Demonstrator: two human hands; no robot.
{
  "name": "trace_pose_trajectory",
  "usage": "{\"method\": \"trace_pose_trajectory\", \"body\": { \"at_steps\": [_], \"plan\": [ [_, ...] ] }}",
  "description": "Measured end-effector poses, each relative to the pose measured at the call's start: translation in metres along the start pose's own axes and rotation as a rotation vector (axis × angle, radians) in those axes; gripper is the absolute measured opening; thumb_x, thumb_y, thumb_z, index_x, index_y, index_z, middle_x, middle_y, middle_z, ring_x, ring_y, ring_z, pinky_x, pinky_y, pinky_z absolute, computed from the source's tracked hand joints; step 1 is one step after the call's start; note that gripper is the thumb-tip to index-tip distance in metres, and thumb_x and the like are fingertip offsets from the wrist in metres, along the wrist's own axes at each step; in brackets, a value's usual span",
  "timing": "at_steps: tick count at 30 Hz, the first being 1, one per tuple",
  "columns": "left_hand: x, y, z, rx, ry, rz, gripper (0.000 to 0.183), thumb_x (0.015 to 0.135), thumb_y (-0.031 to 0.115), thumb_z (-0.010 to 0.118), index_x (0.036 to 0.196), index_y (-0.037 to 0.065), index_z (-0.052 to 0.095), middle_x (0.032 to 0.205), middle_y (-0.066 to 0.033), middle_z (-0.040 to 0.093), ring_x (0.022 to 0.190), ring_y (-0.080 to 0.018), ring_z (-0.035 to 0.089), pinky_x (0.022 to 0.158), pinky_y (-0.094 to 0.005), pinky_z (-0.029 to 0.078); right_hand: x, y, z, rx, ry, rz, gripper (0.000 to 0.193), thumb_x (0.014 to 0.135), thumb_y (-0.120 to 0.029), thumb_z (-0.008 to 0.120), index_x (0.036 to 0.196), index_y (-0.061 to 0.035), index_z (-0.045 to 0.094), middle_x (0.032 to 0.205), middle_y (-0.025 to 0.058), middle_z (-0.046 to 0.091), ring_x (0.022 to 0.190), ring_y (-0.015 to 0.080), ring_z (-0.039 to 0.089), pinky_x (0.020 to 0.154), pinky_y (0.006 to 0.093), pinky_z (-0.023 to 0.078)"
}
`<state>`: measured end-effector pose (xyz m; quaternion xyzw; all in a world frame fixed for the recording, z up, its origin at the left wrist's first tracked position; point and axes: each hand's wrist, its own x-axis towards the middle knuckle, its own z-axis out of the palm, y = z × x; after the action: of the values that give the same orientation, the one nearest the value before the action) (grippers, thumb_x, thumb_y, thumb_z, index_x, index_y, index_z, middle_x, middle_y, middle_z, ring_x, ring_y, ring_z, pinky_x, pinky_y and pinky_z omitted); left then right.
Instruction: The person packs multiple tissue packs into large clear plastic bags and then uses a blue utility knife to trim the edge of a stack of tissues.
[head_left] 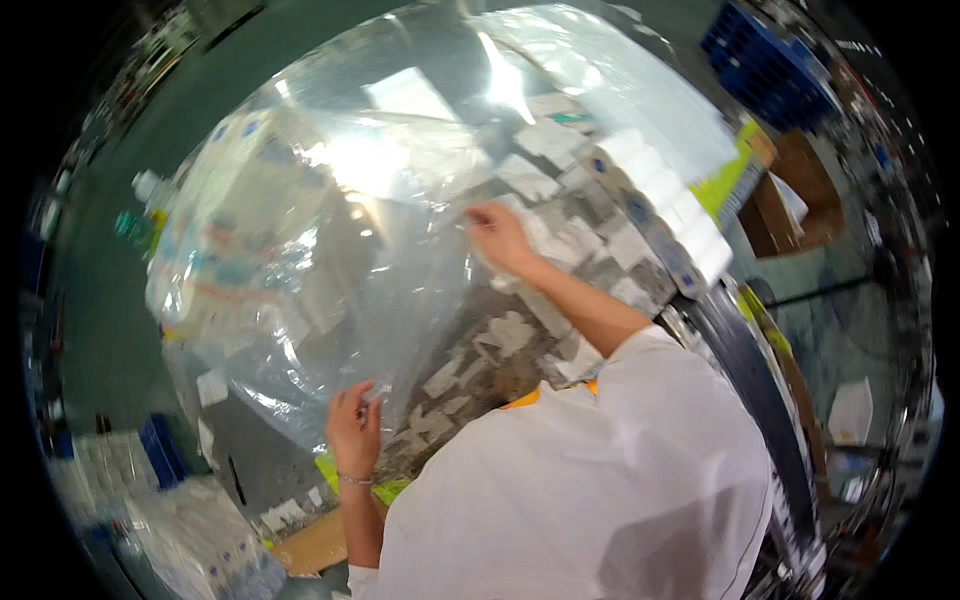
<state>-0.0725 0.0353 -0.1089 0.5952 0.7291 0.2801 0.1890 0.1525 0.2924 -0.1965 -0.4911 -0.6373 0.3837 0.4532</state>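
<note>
A large clear plastic bag (415,285) spreads across the worktable in front of me, its mouth toward my body. My left hand (354,430) pinches the bag's near edge, fingers closed on the film. Farther out and to the right, my right hand (497,235) grips the other side of that edge with bent fingers. Inside the bag, on the left, lies a bulky stack of white wrapped packs (250,210) with coloured print, blurred by glare. Right of my right hand, a row of white paper rolls (665,215) stands outside the part I hold.
Torn paper scraps (505,335) litter the worktable. Beyond the rolls sits a pale film-covered bundle (625,85). Blue crates (765,65) and an open cardboard box (795,195) are at the far right. More bagged rolls (205,540) stand at lower left. A black machine rail (755,370) runs along my right.
</note>
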Motion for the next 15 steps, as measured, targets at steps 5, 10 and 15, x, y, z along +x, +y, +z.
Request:
{"method": "trace_pose_trajectory", "body": {
  "at_steps": [5,10,15],
  "plan": [
    [0.017,0.054,0.035,0.112,0.302,0.292,0.028,0.075,0.007,0.059,0.102,0.002,0.053,0.102,-0.015,0.049,0.096,-0.0298,0.046,0.084,-0.0362,0.037,-0.035,0.067,-0.277,-0.877,0.689,0.017,0.033,0.075,-0.02,0.051,0.104,-0.0044,0.054,0.095,0.0169,0.054,0.092,0.0339,0.05,0.079,0.042,0.041],
    [0.05,0.13,0.092,-0.151,0.014,0.444,0.027,0.076,0.007,0.058,0.103,0.002,0.053,0.104,-0.0138,0.05,0.102,-0.0275,0.046,0.087,-0.0345,0.036,-0.048,0.119,-0.403,-0.848,0.446,0.673,0.067,0.077,-0.052,0.048,0.119,0.0002,0.046,0.112,0.0222,0.053,0.105,0.0338,0.05,0.089,0.0384,0.038],
    [0.09,0.157,0.181,-0.38,-0.417,0.289,0.038,0.08,0.019,0.058,0.113,0.003,0.048,0.109,-0.015,0.049,0.103,-0.0256,0.047,0.084,-0.0335,0.04,-0.053,0.07,-0.334,-0.572,-0.233,0.63,0.089,0.064,-0.067,0.056,0.115,0.0055,0.048,0.103,0.0238,0.057,0.095,0.0314,0.057,0.081,0.035,0.044]
  ]
}}
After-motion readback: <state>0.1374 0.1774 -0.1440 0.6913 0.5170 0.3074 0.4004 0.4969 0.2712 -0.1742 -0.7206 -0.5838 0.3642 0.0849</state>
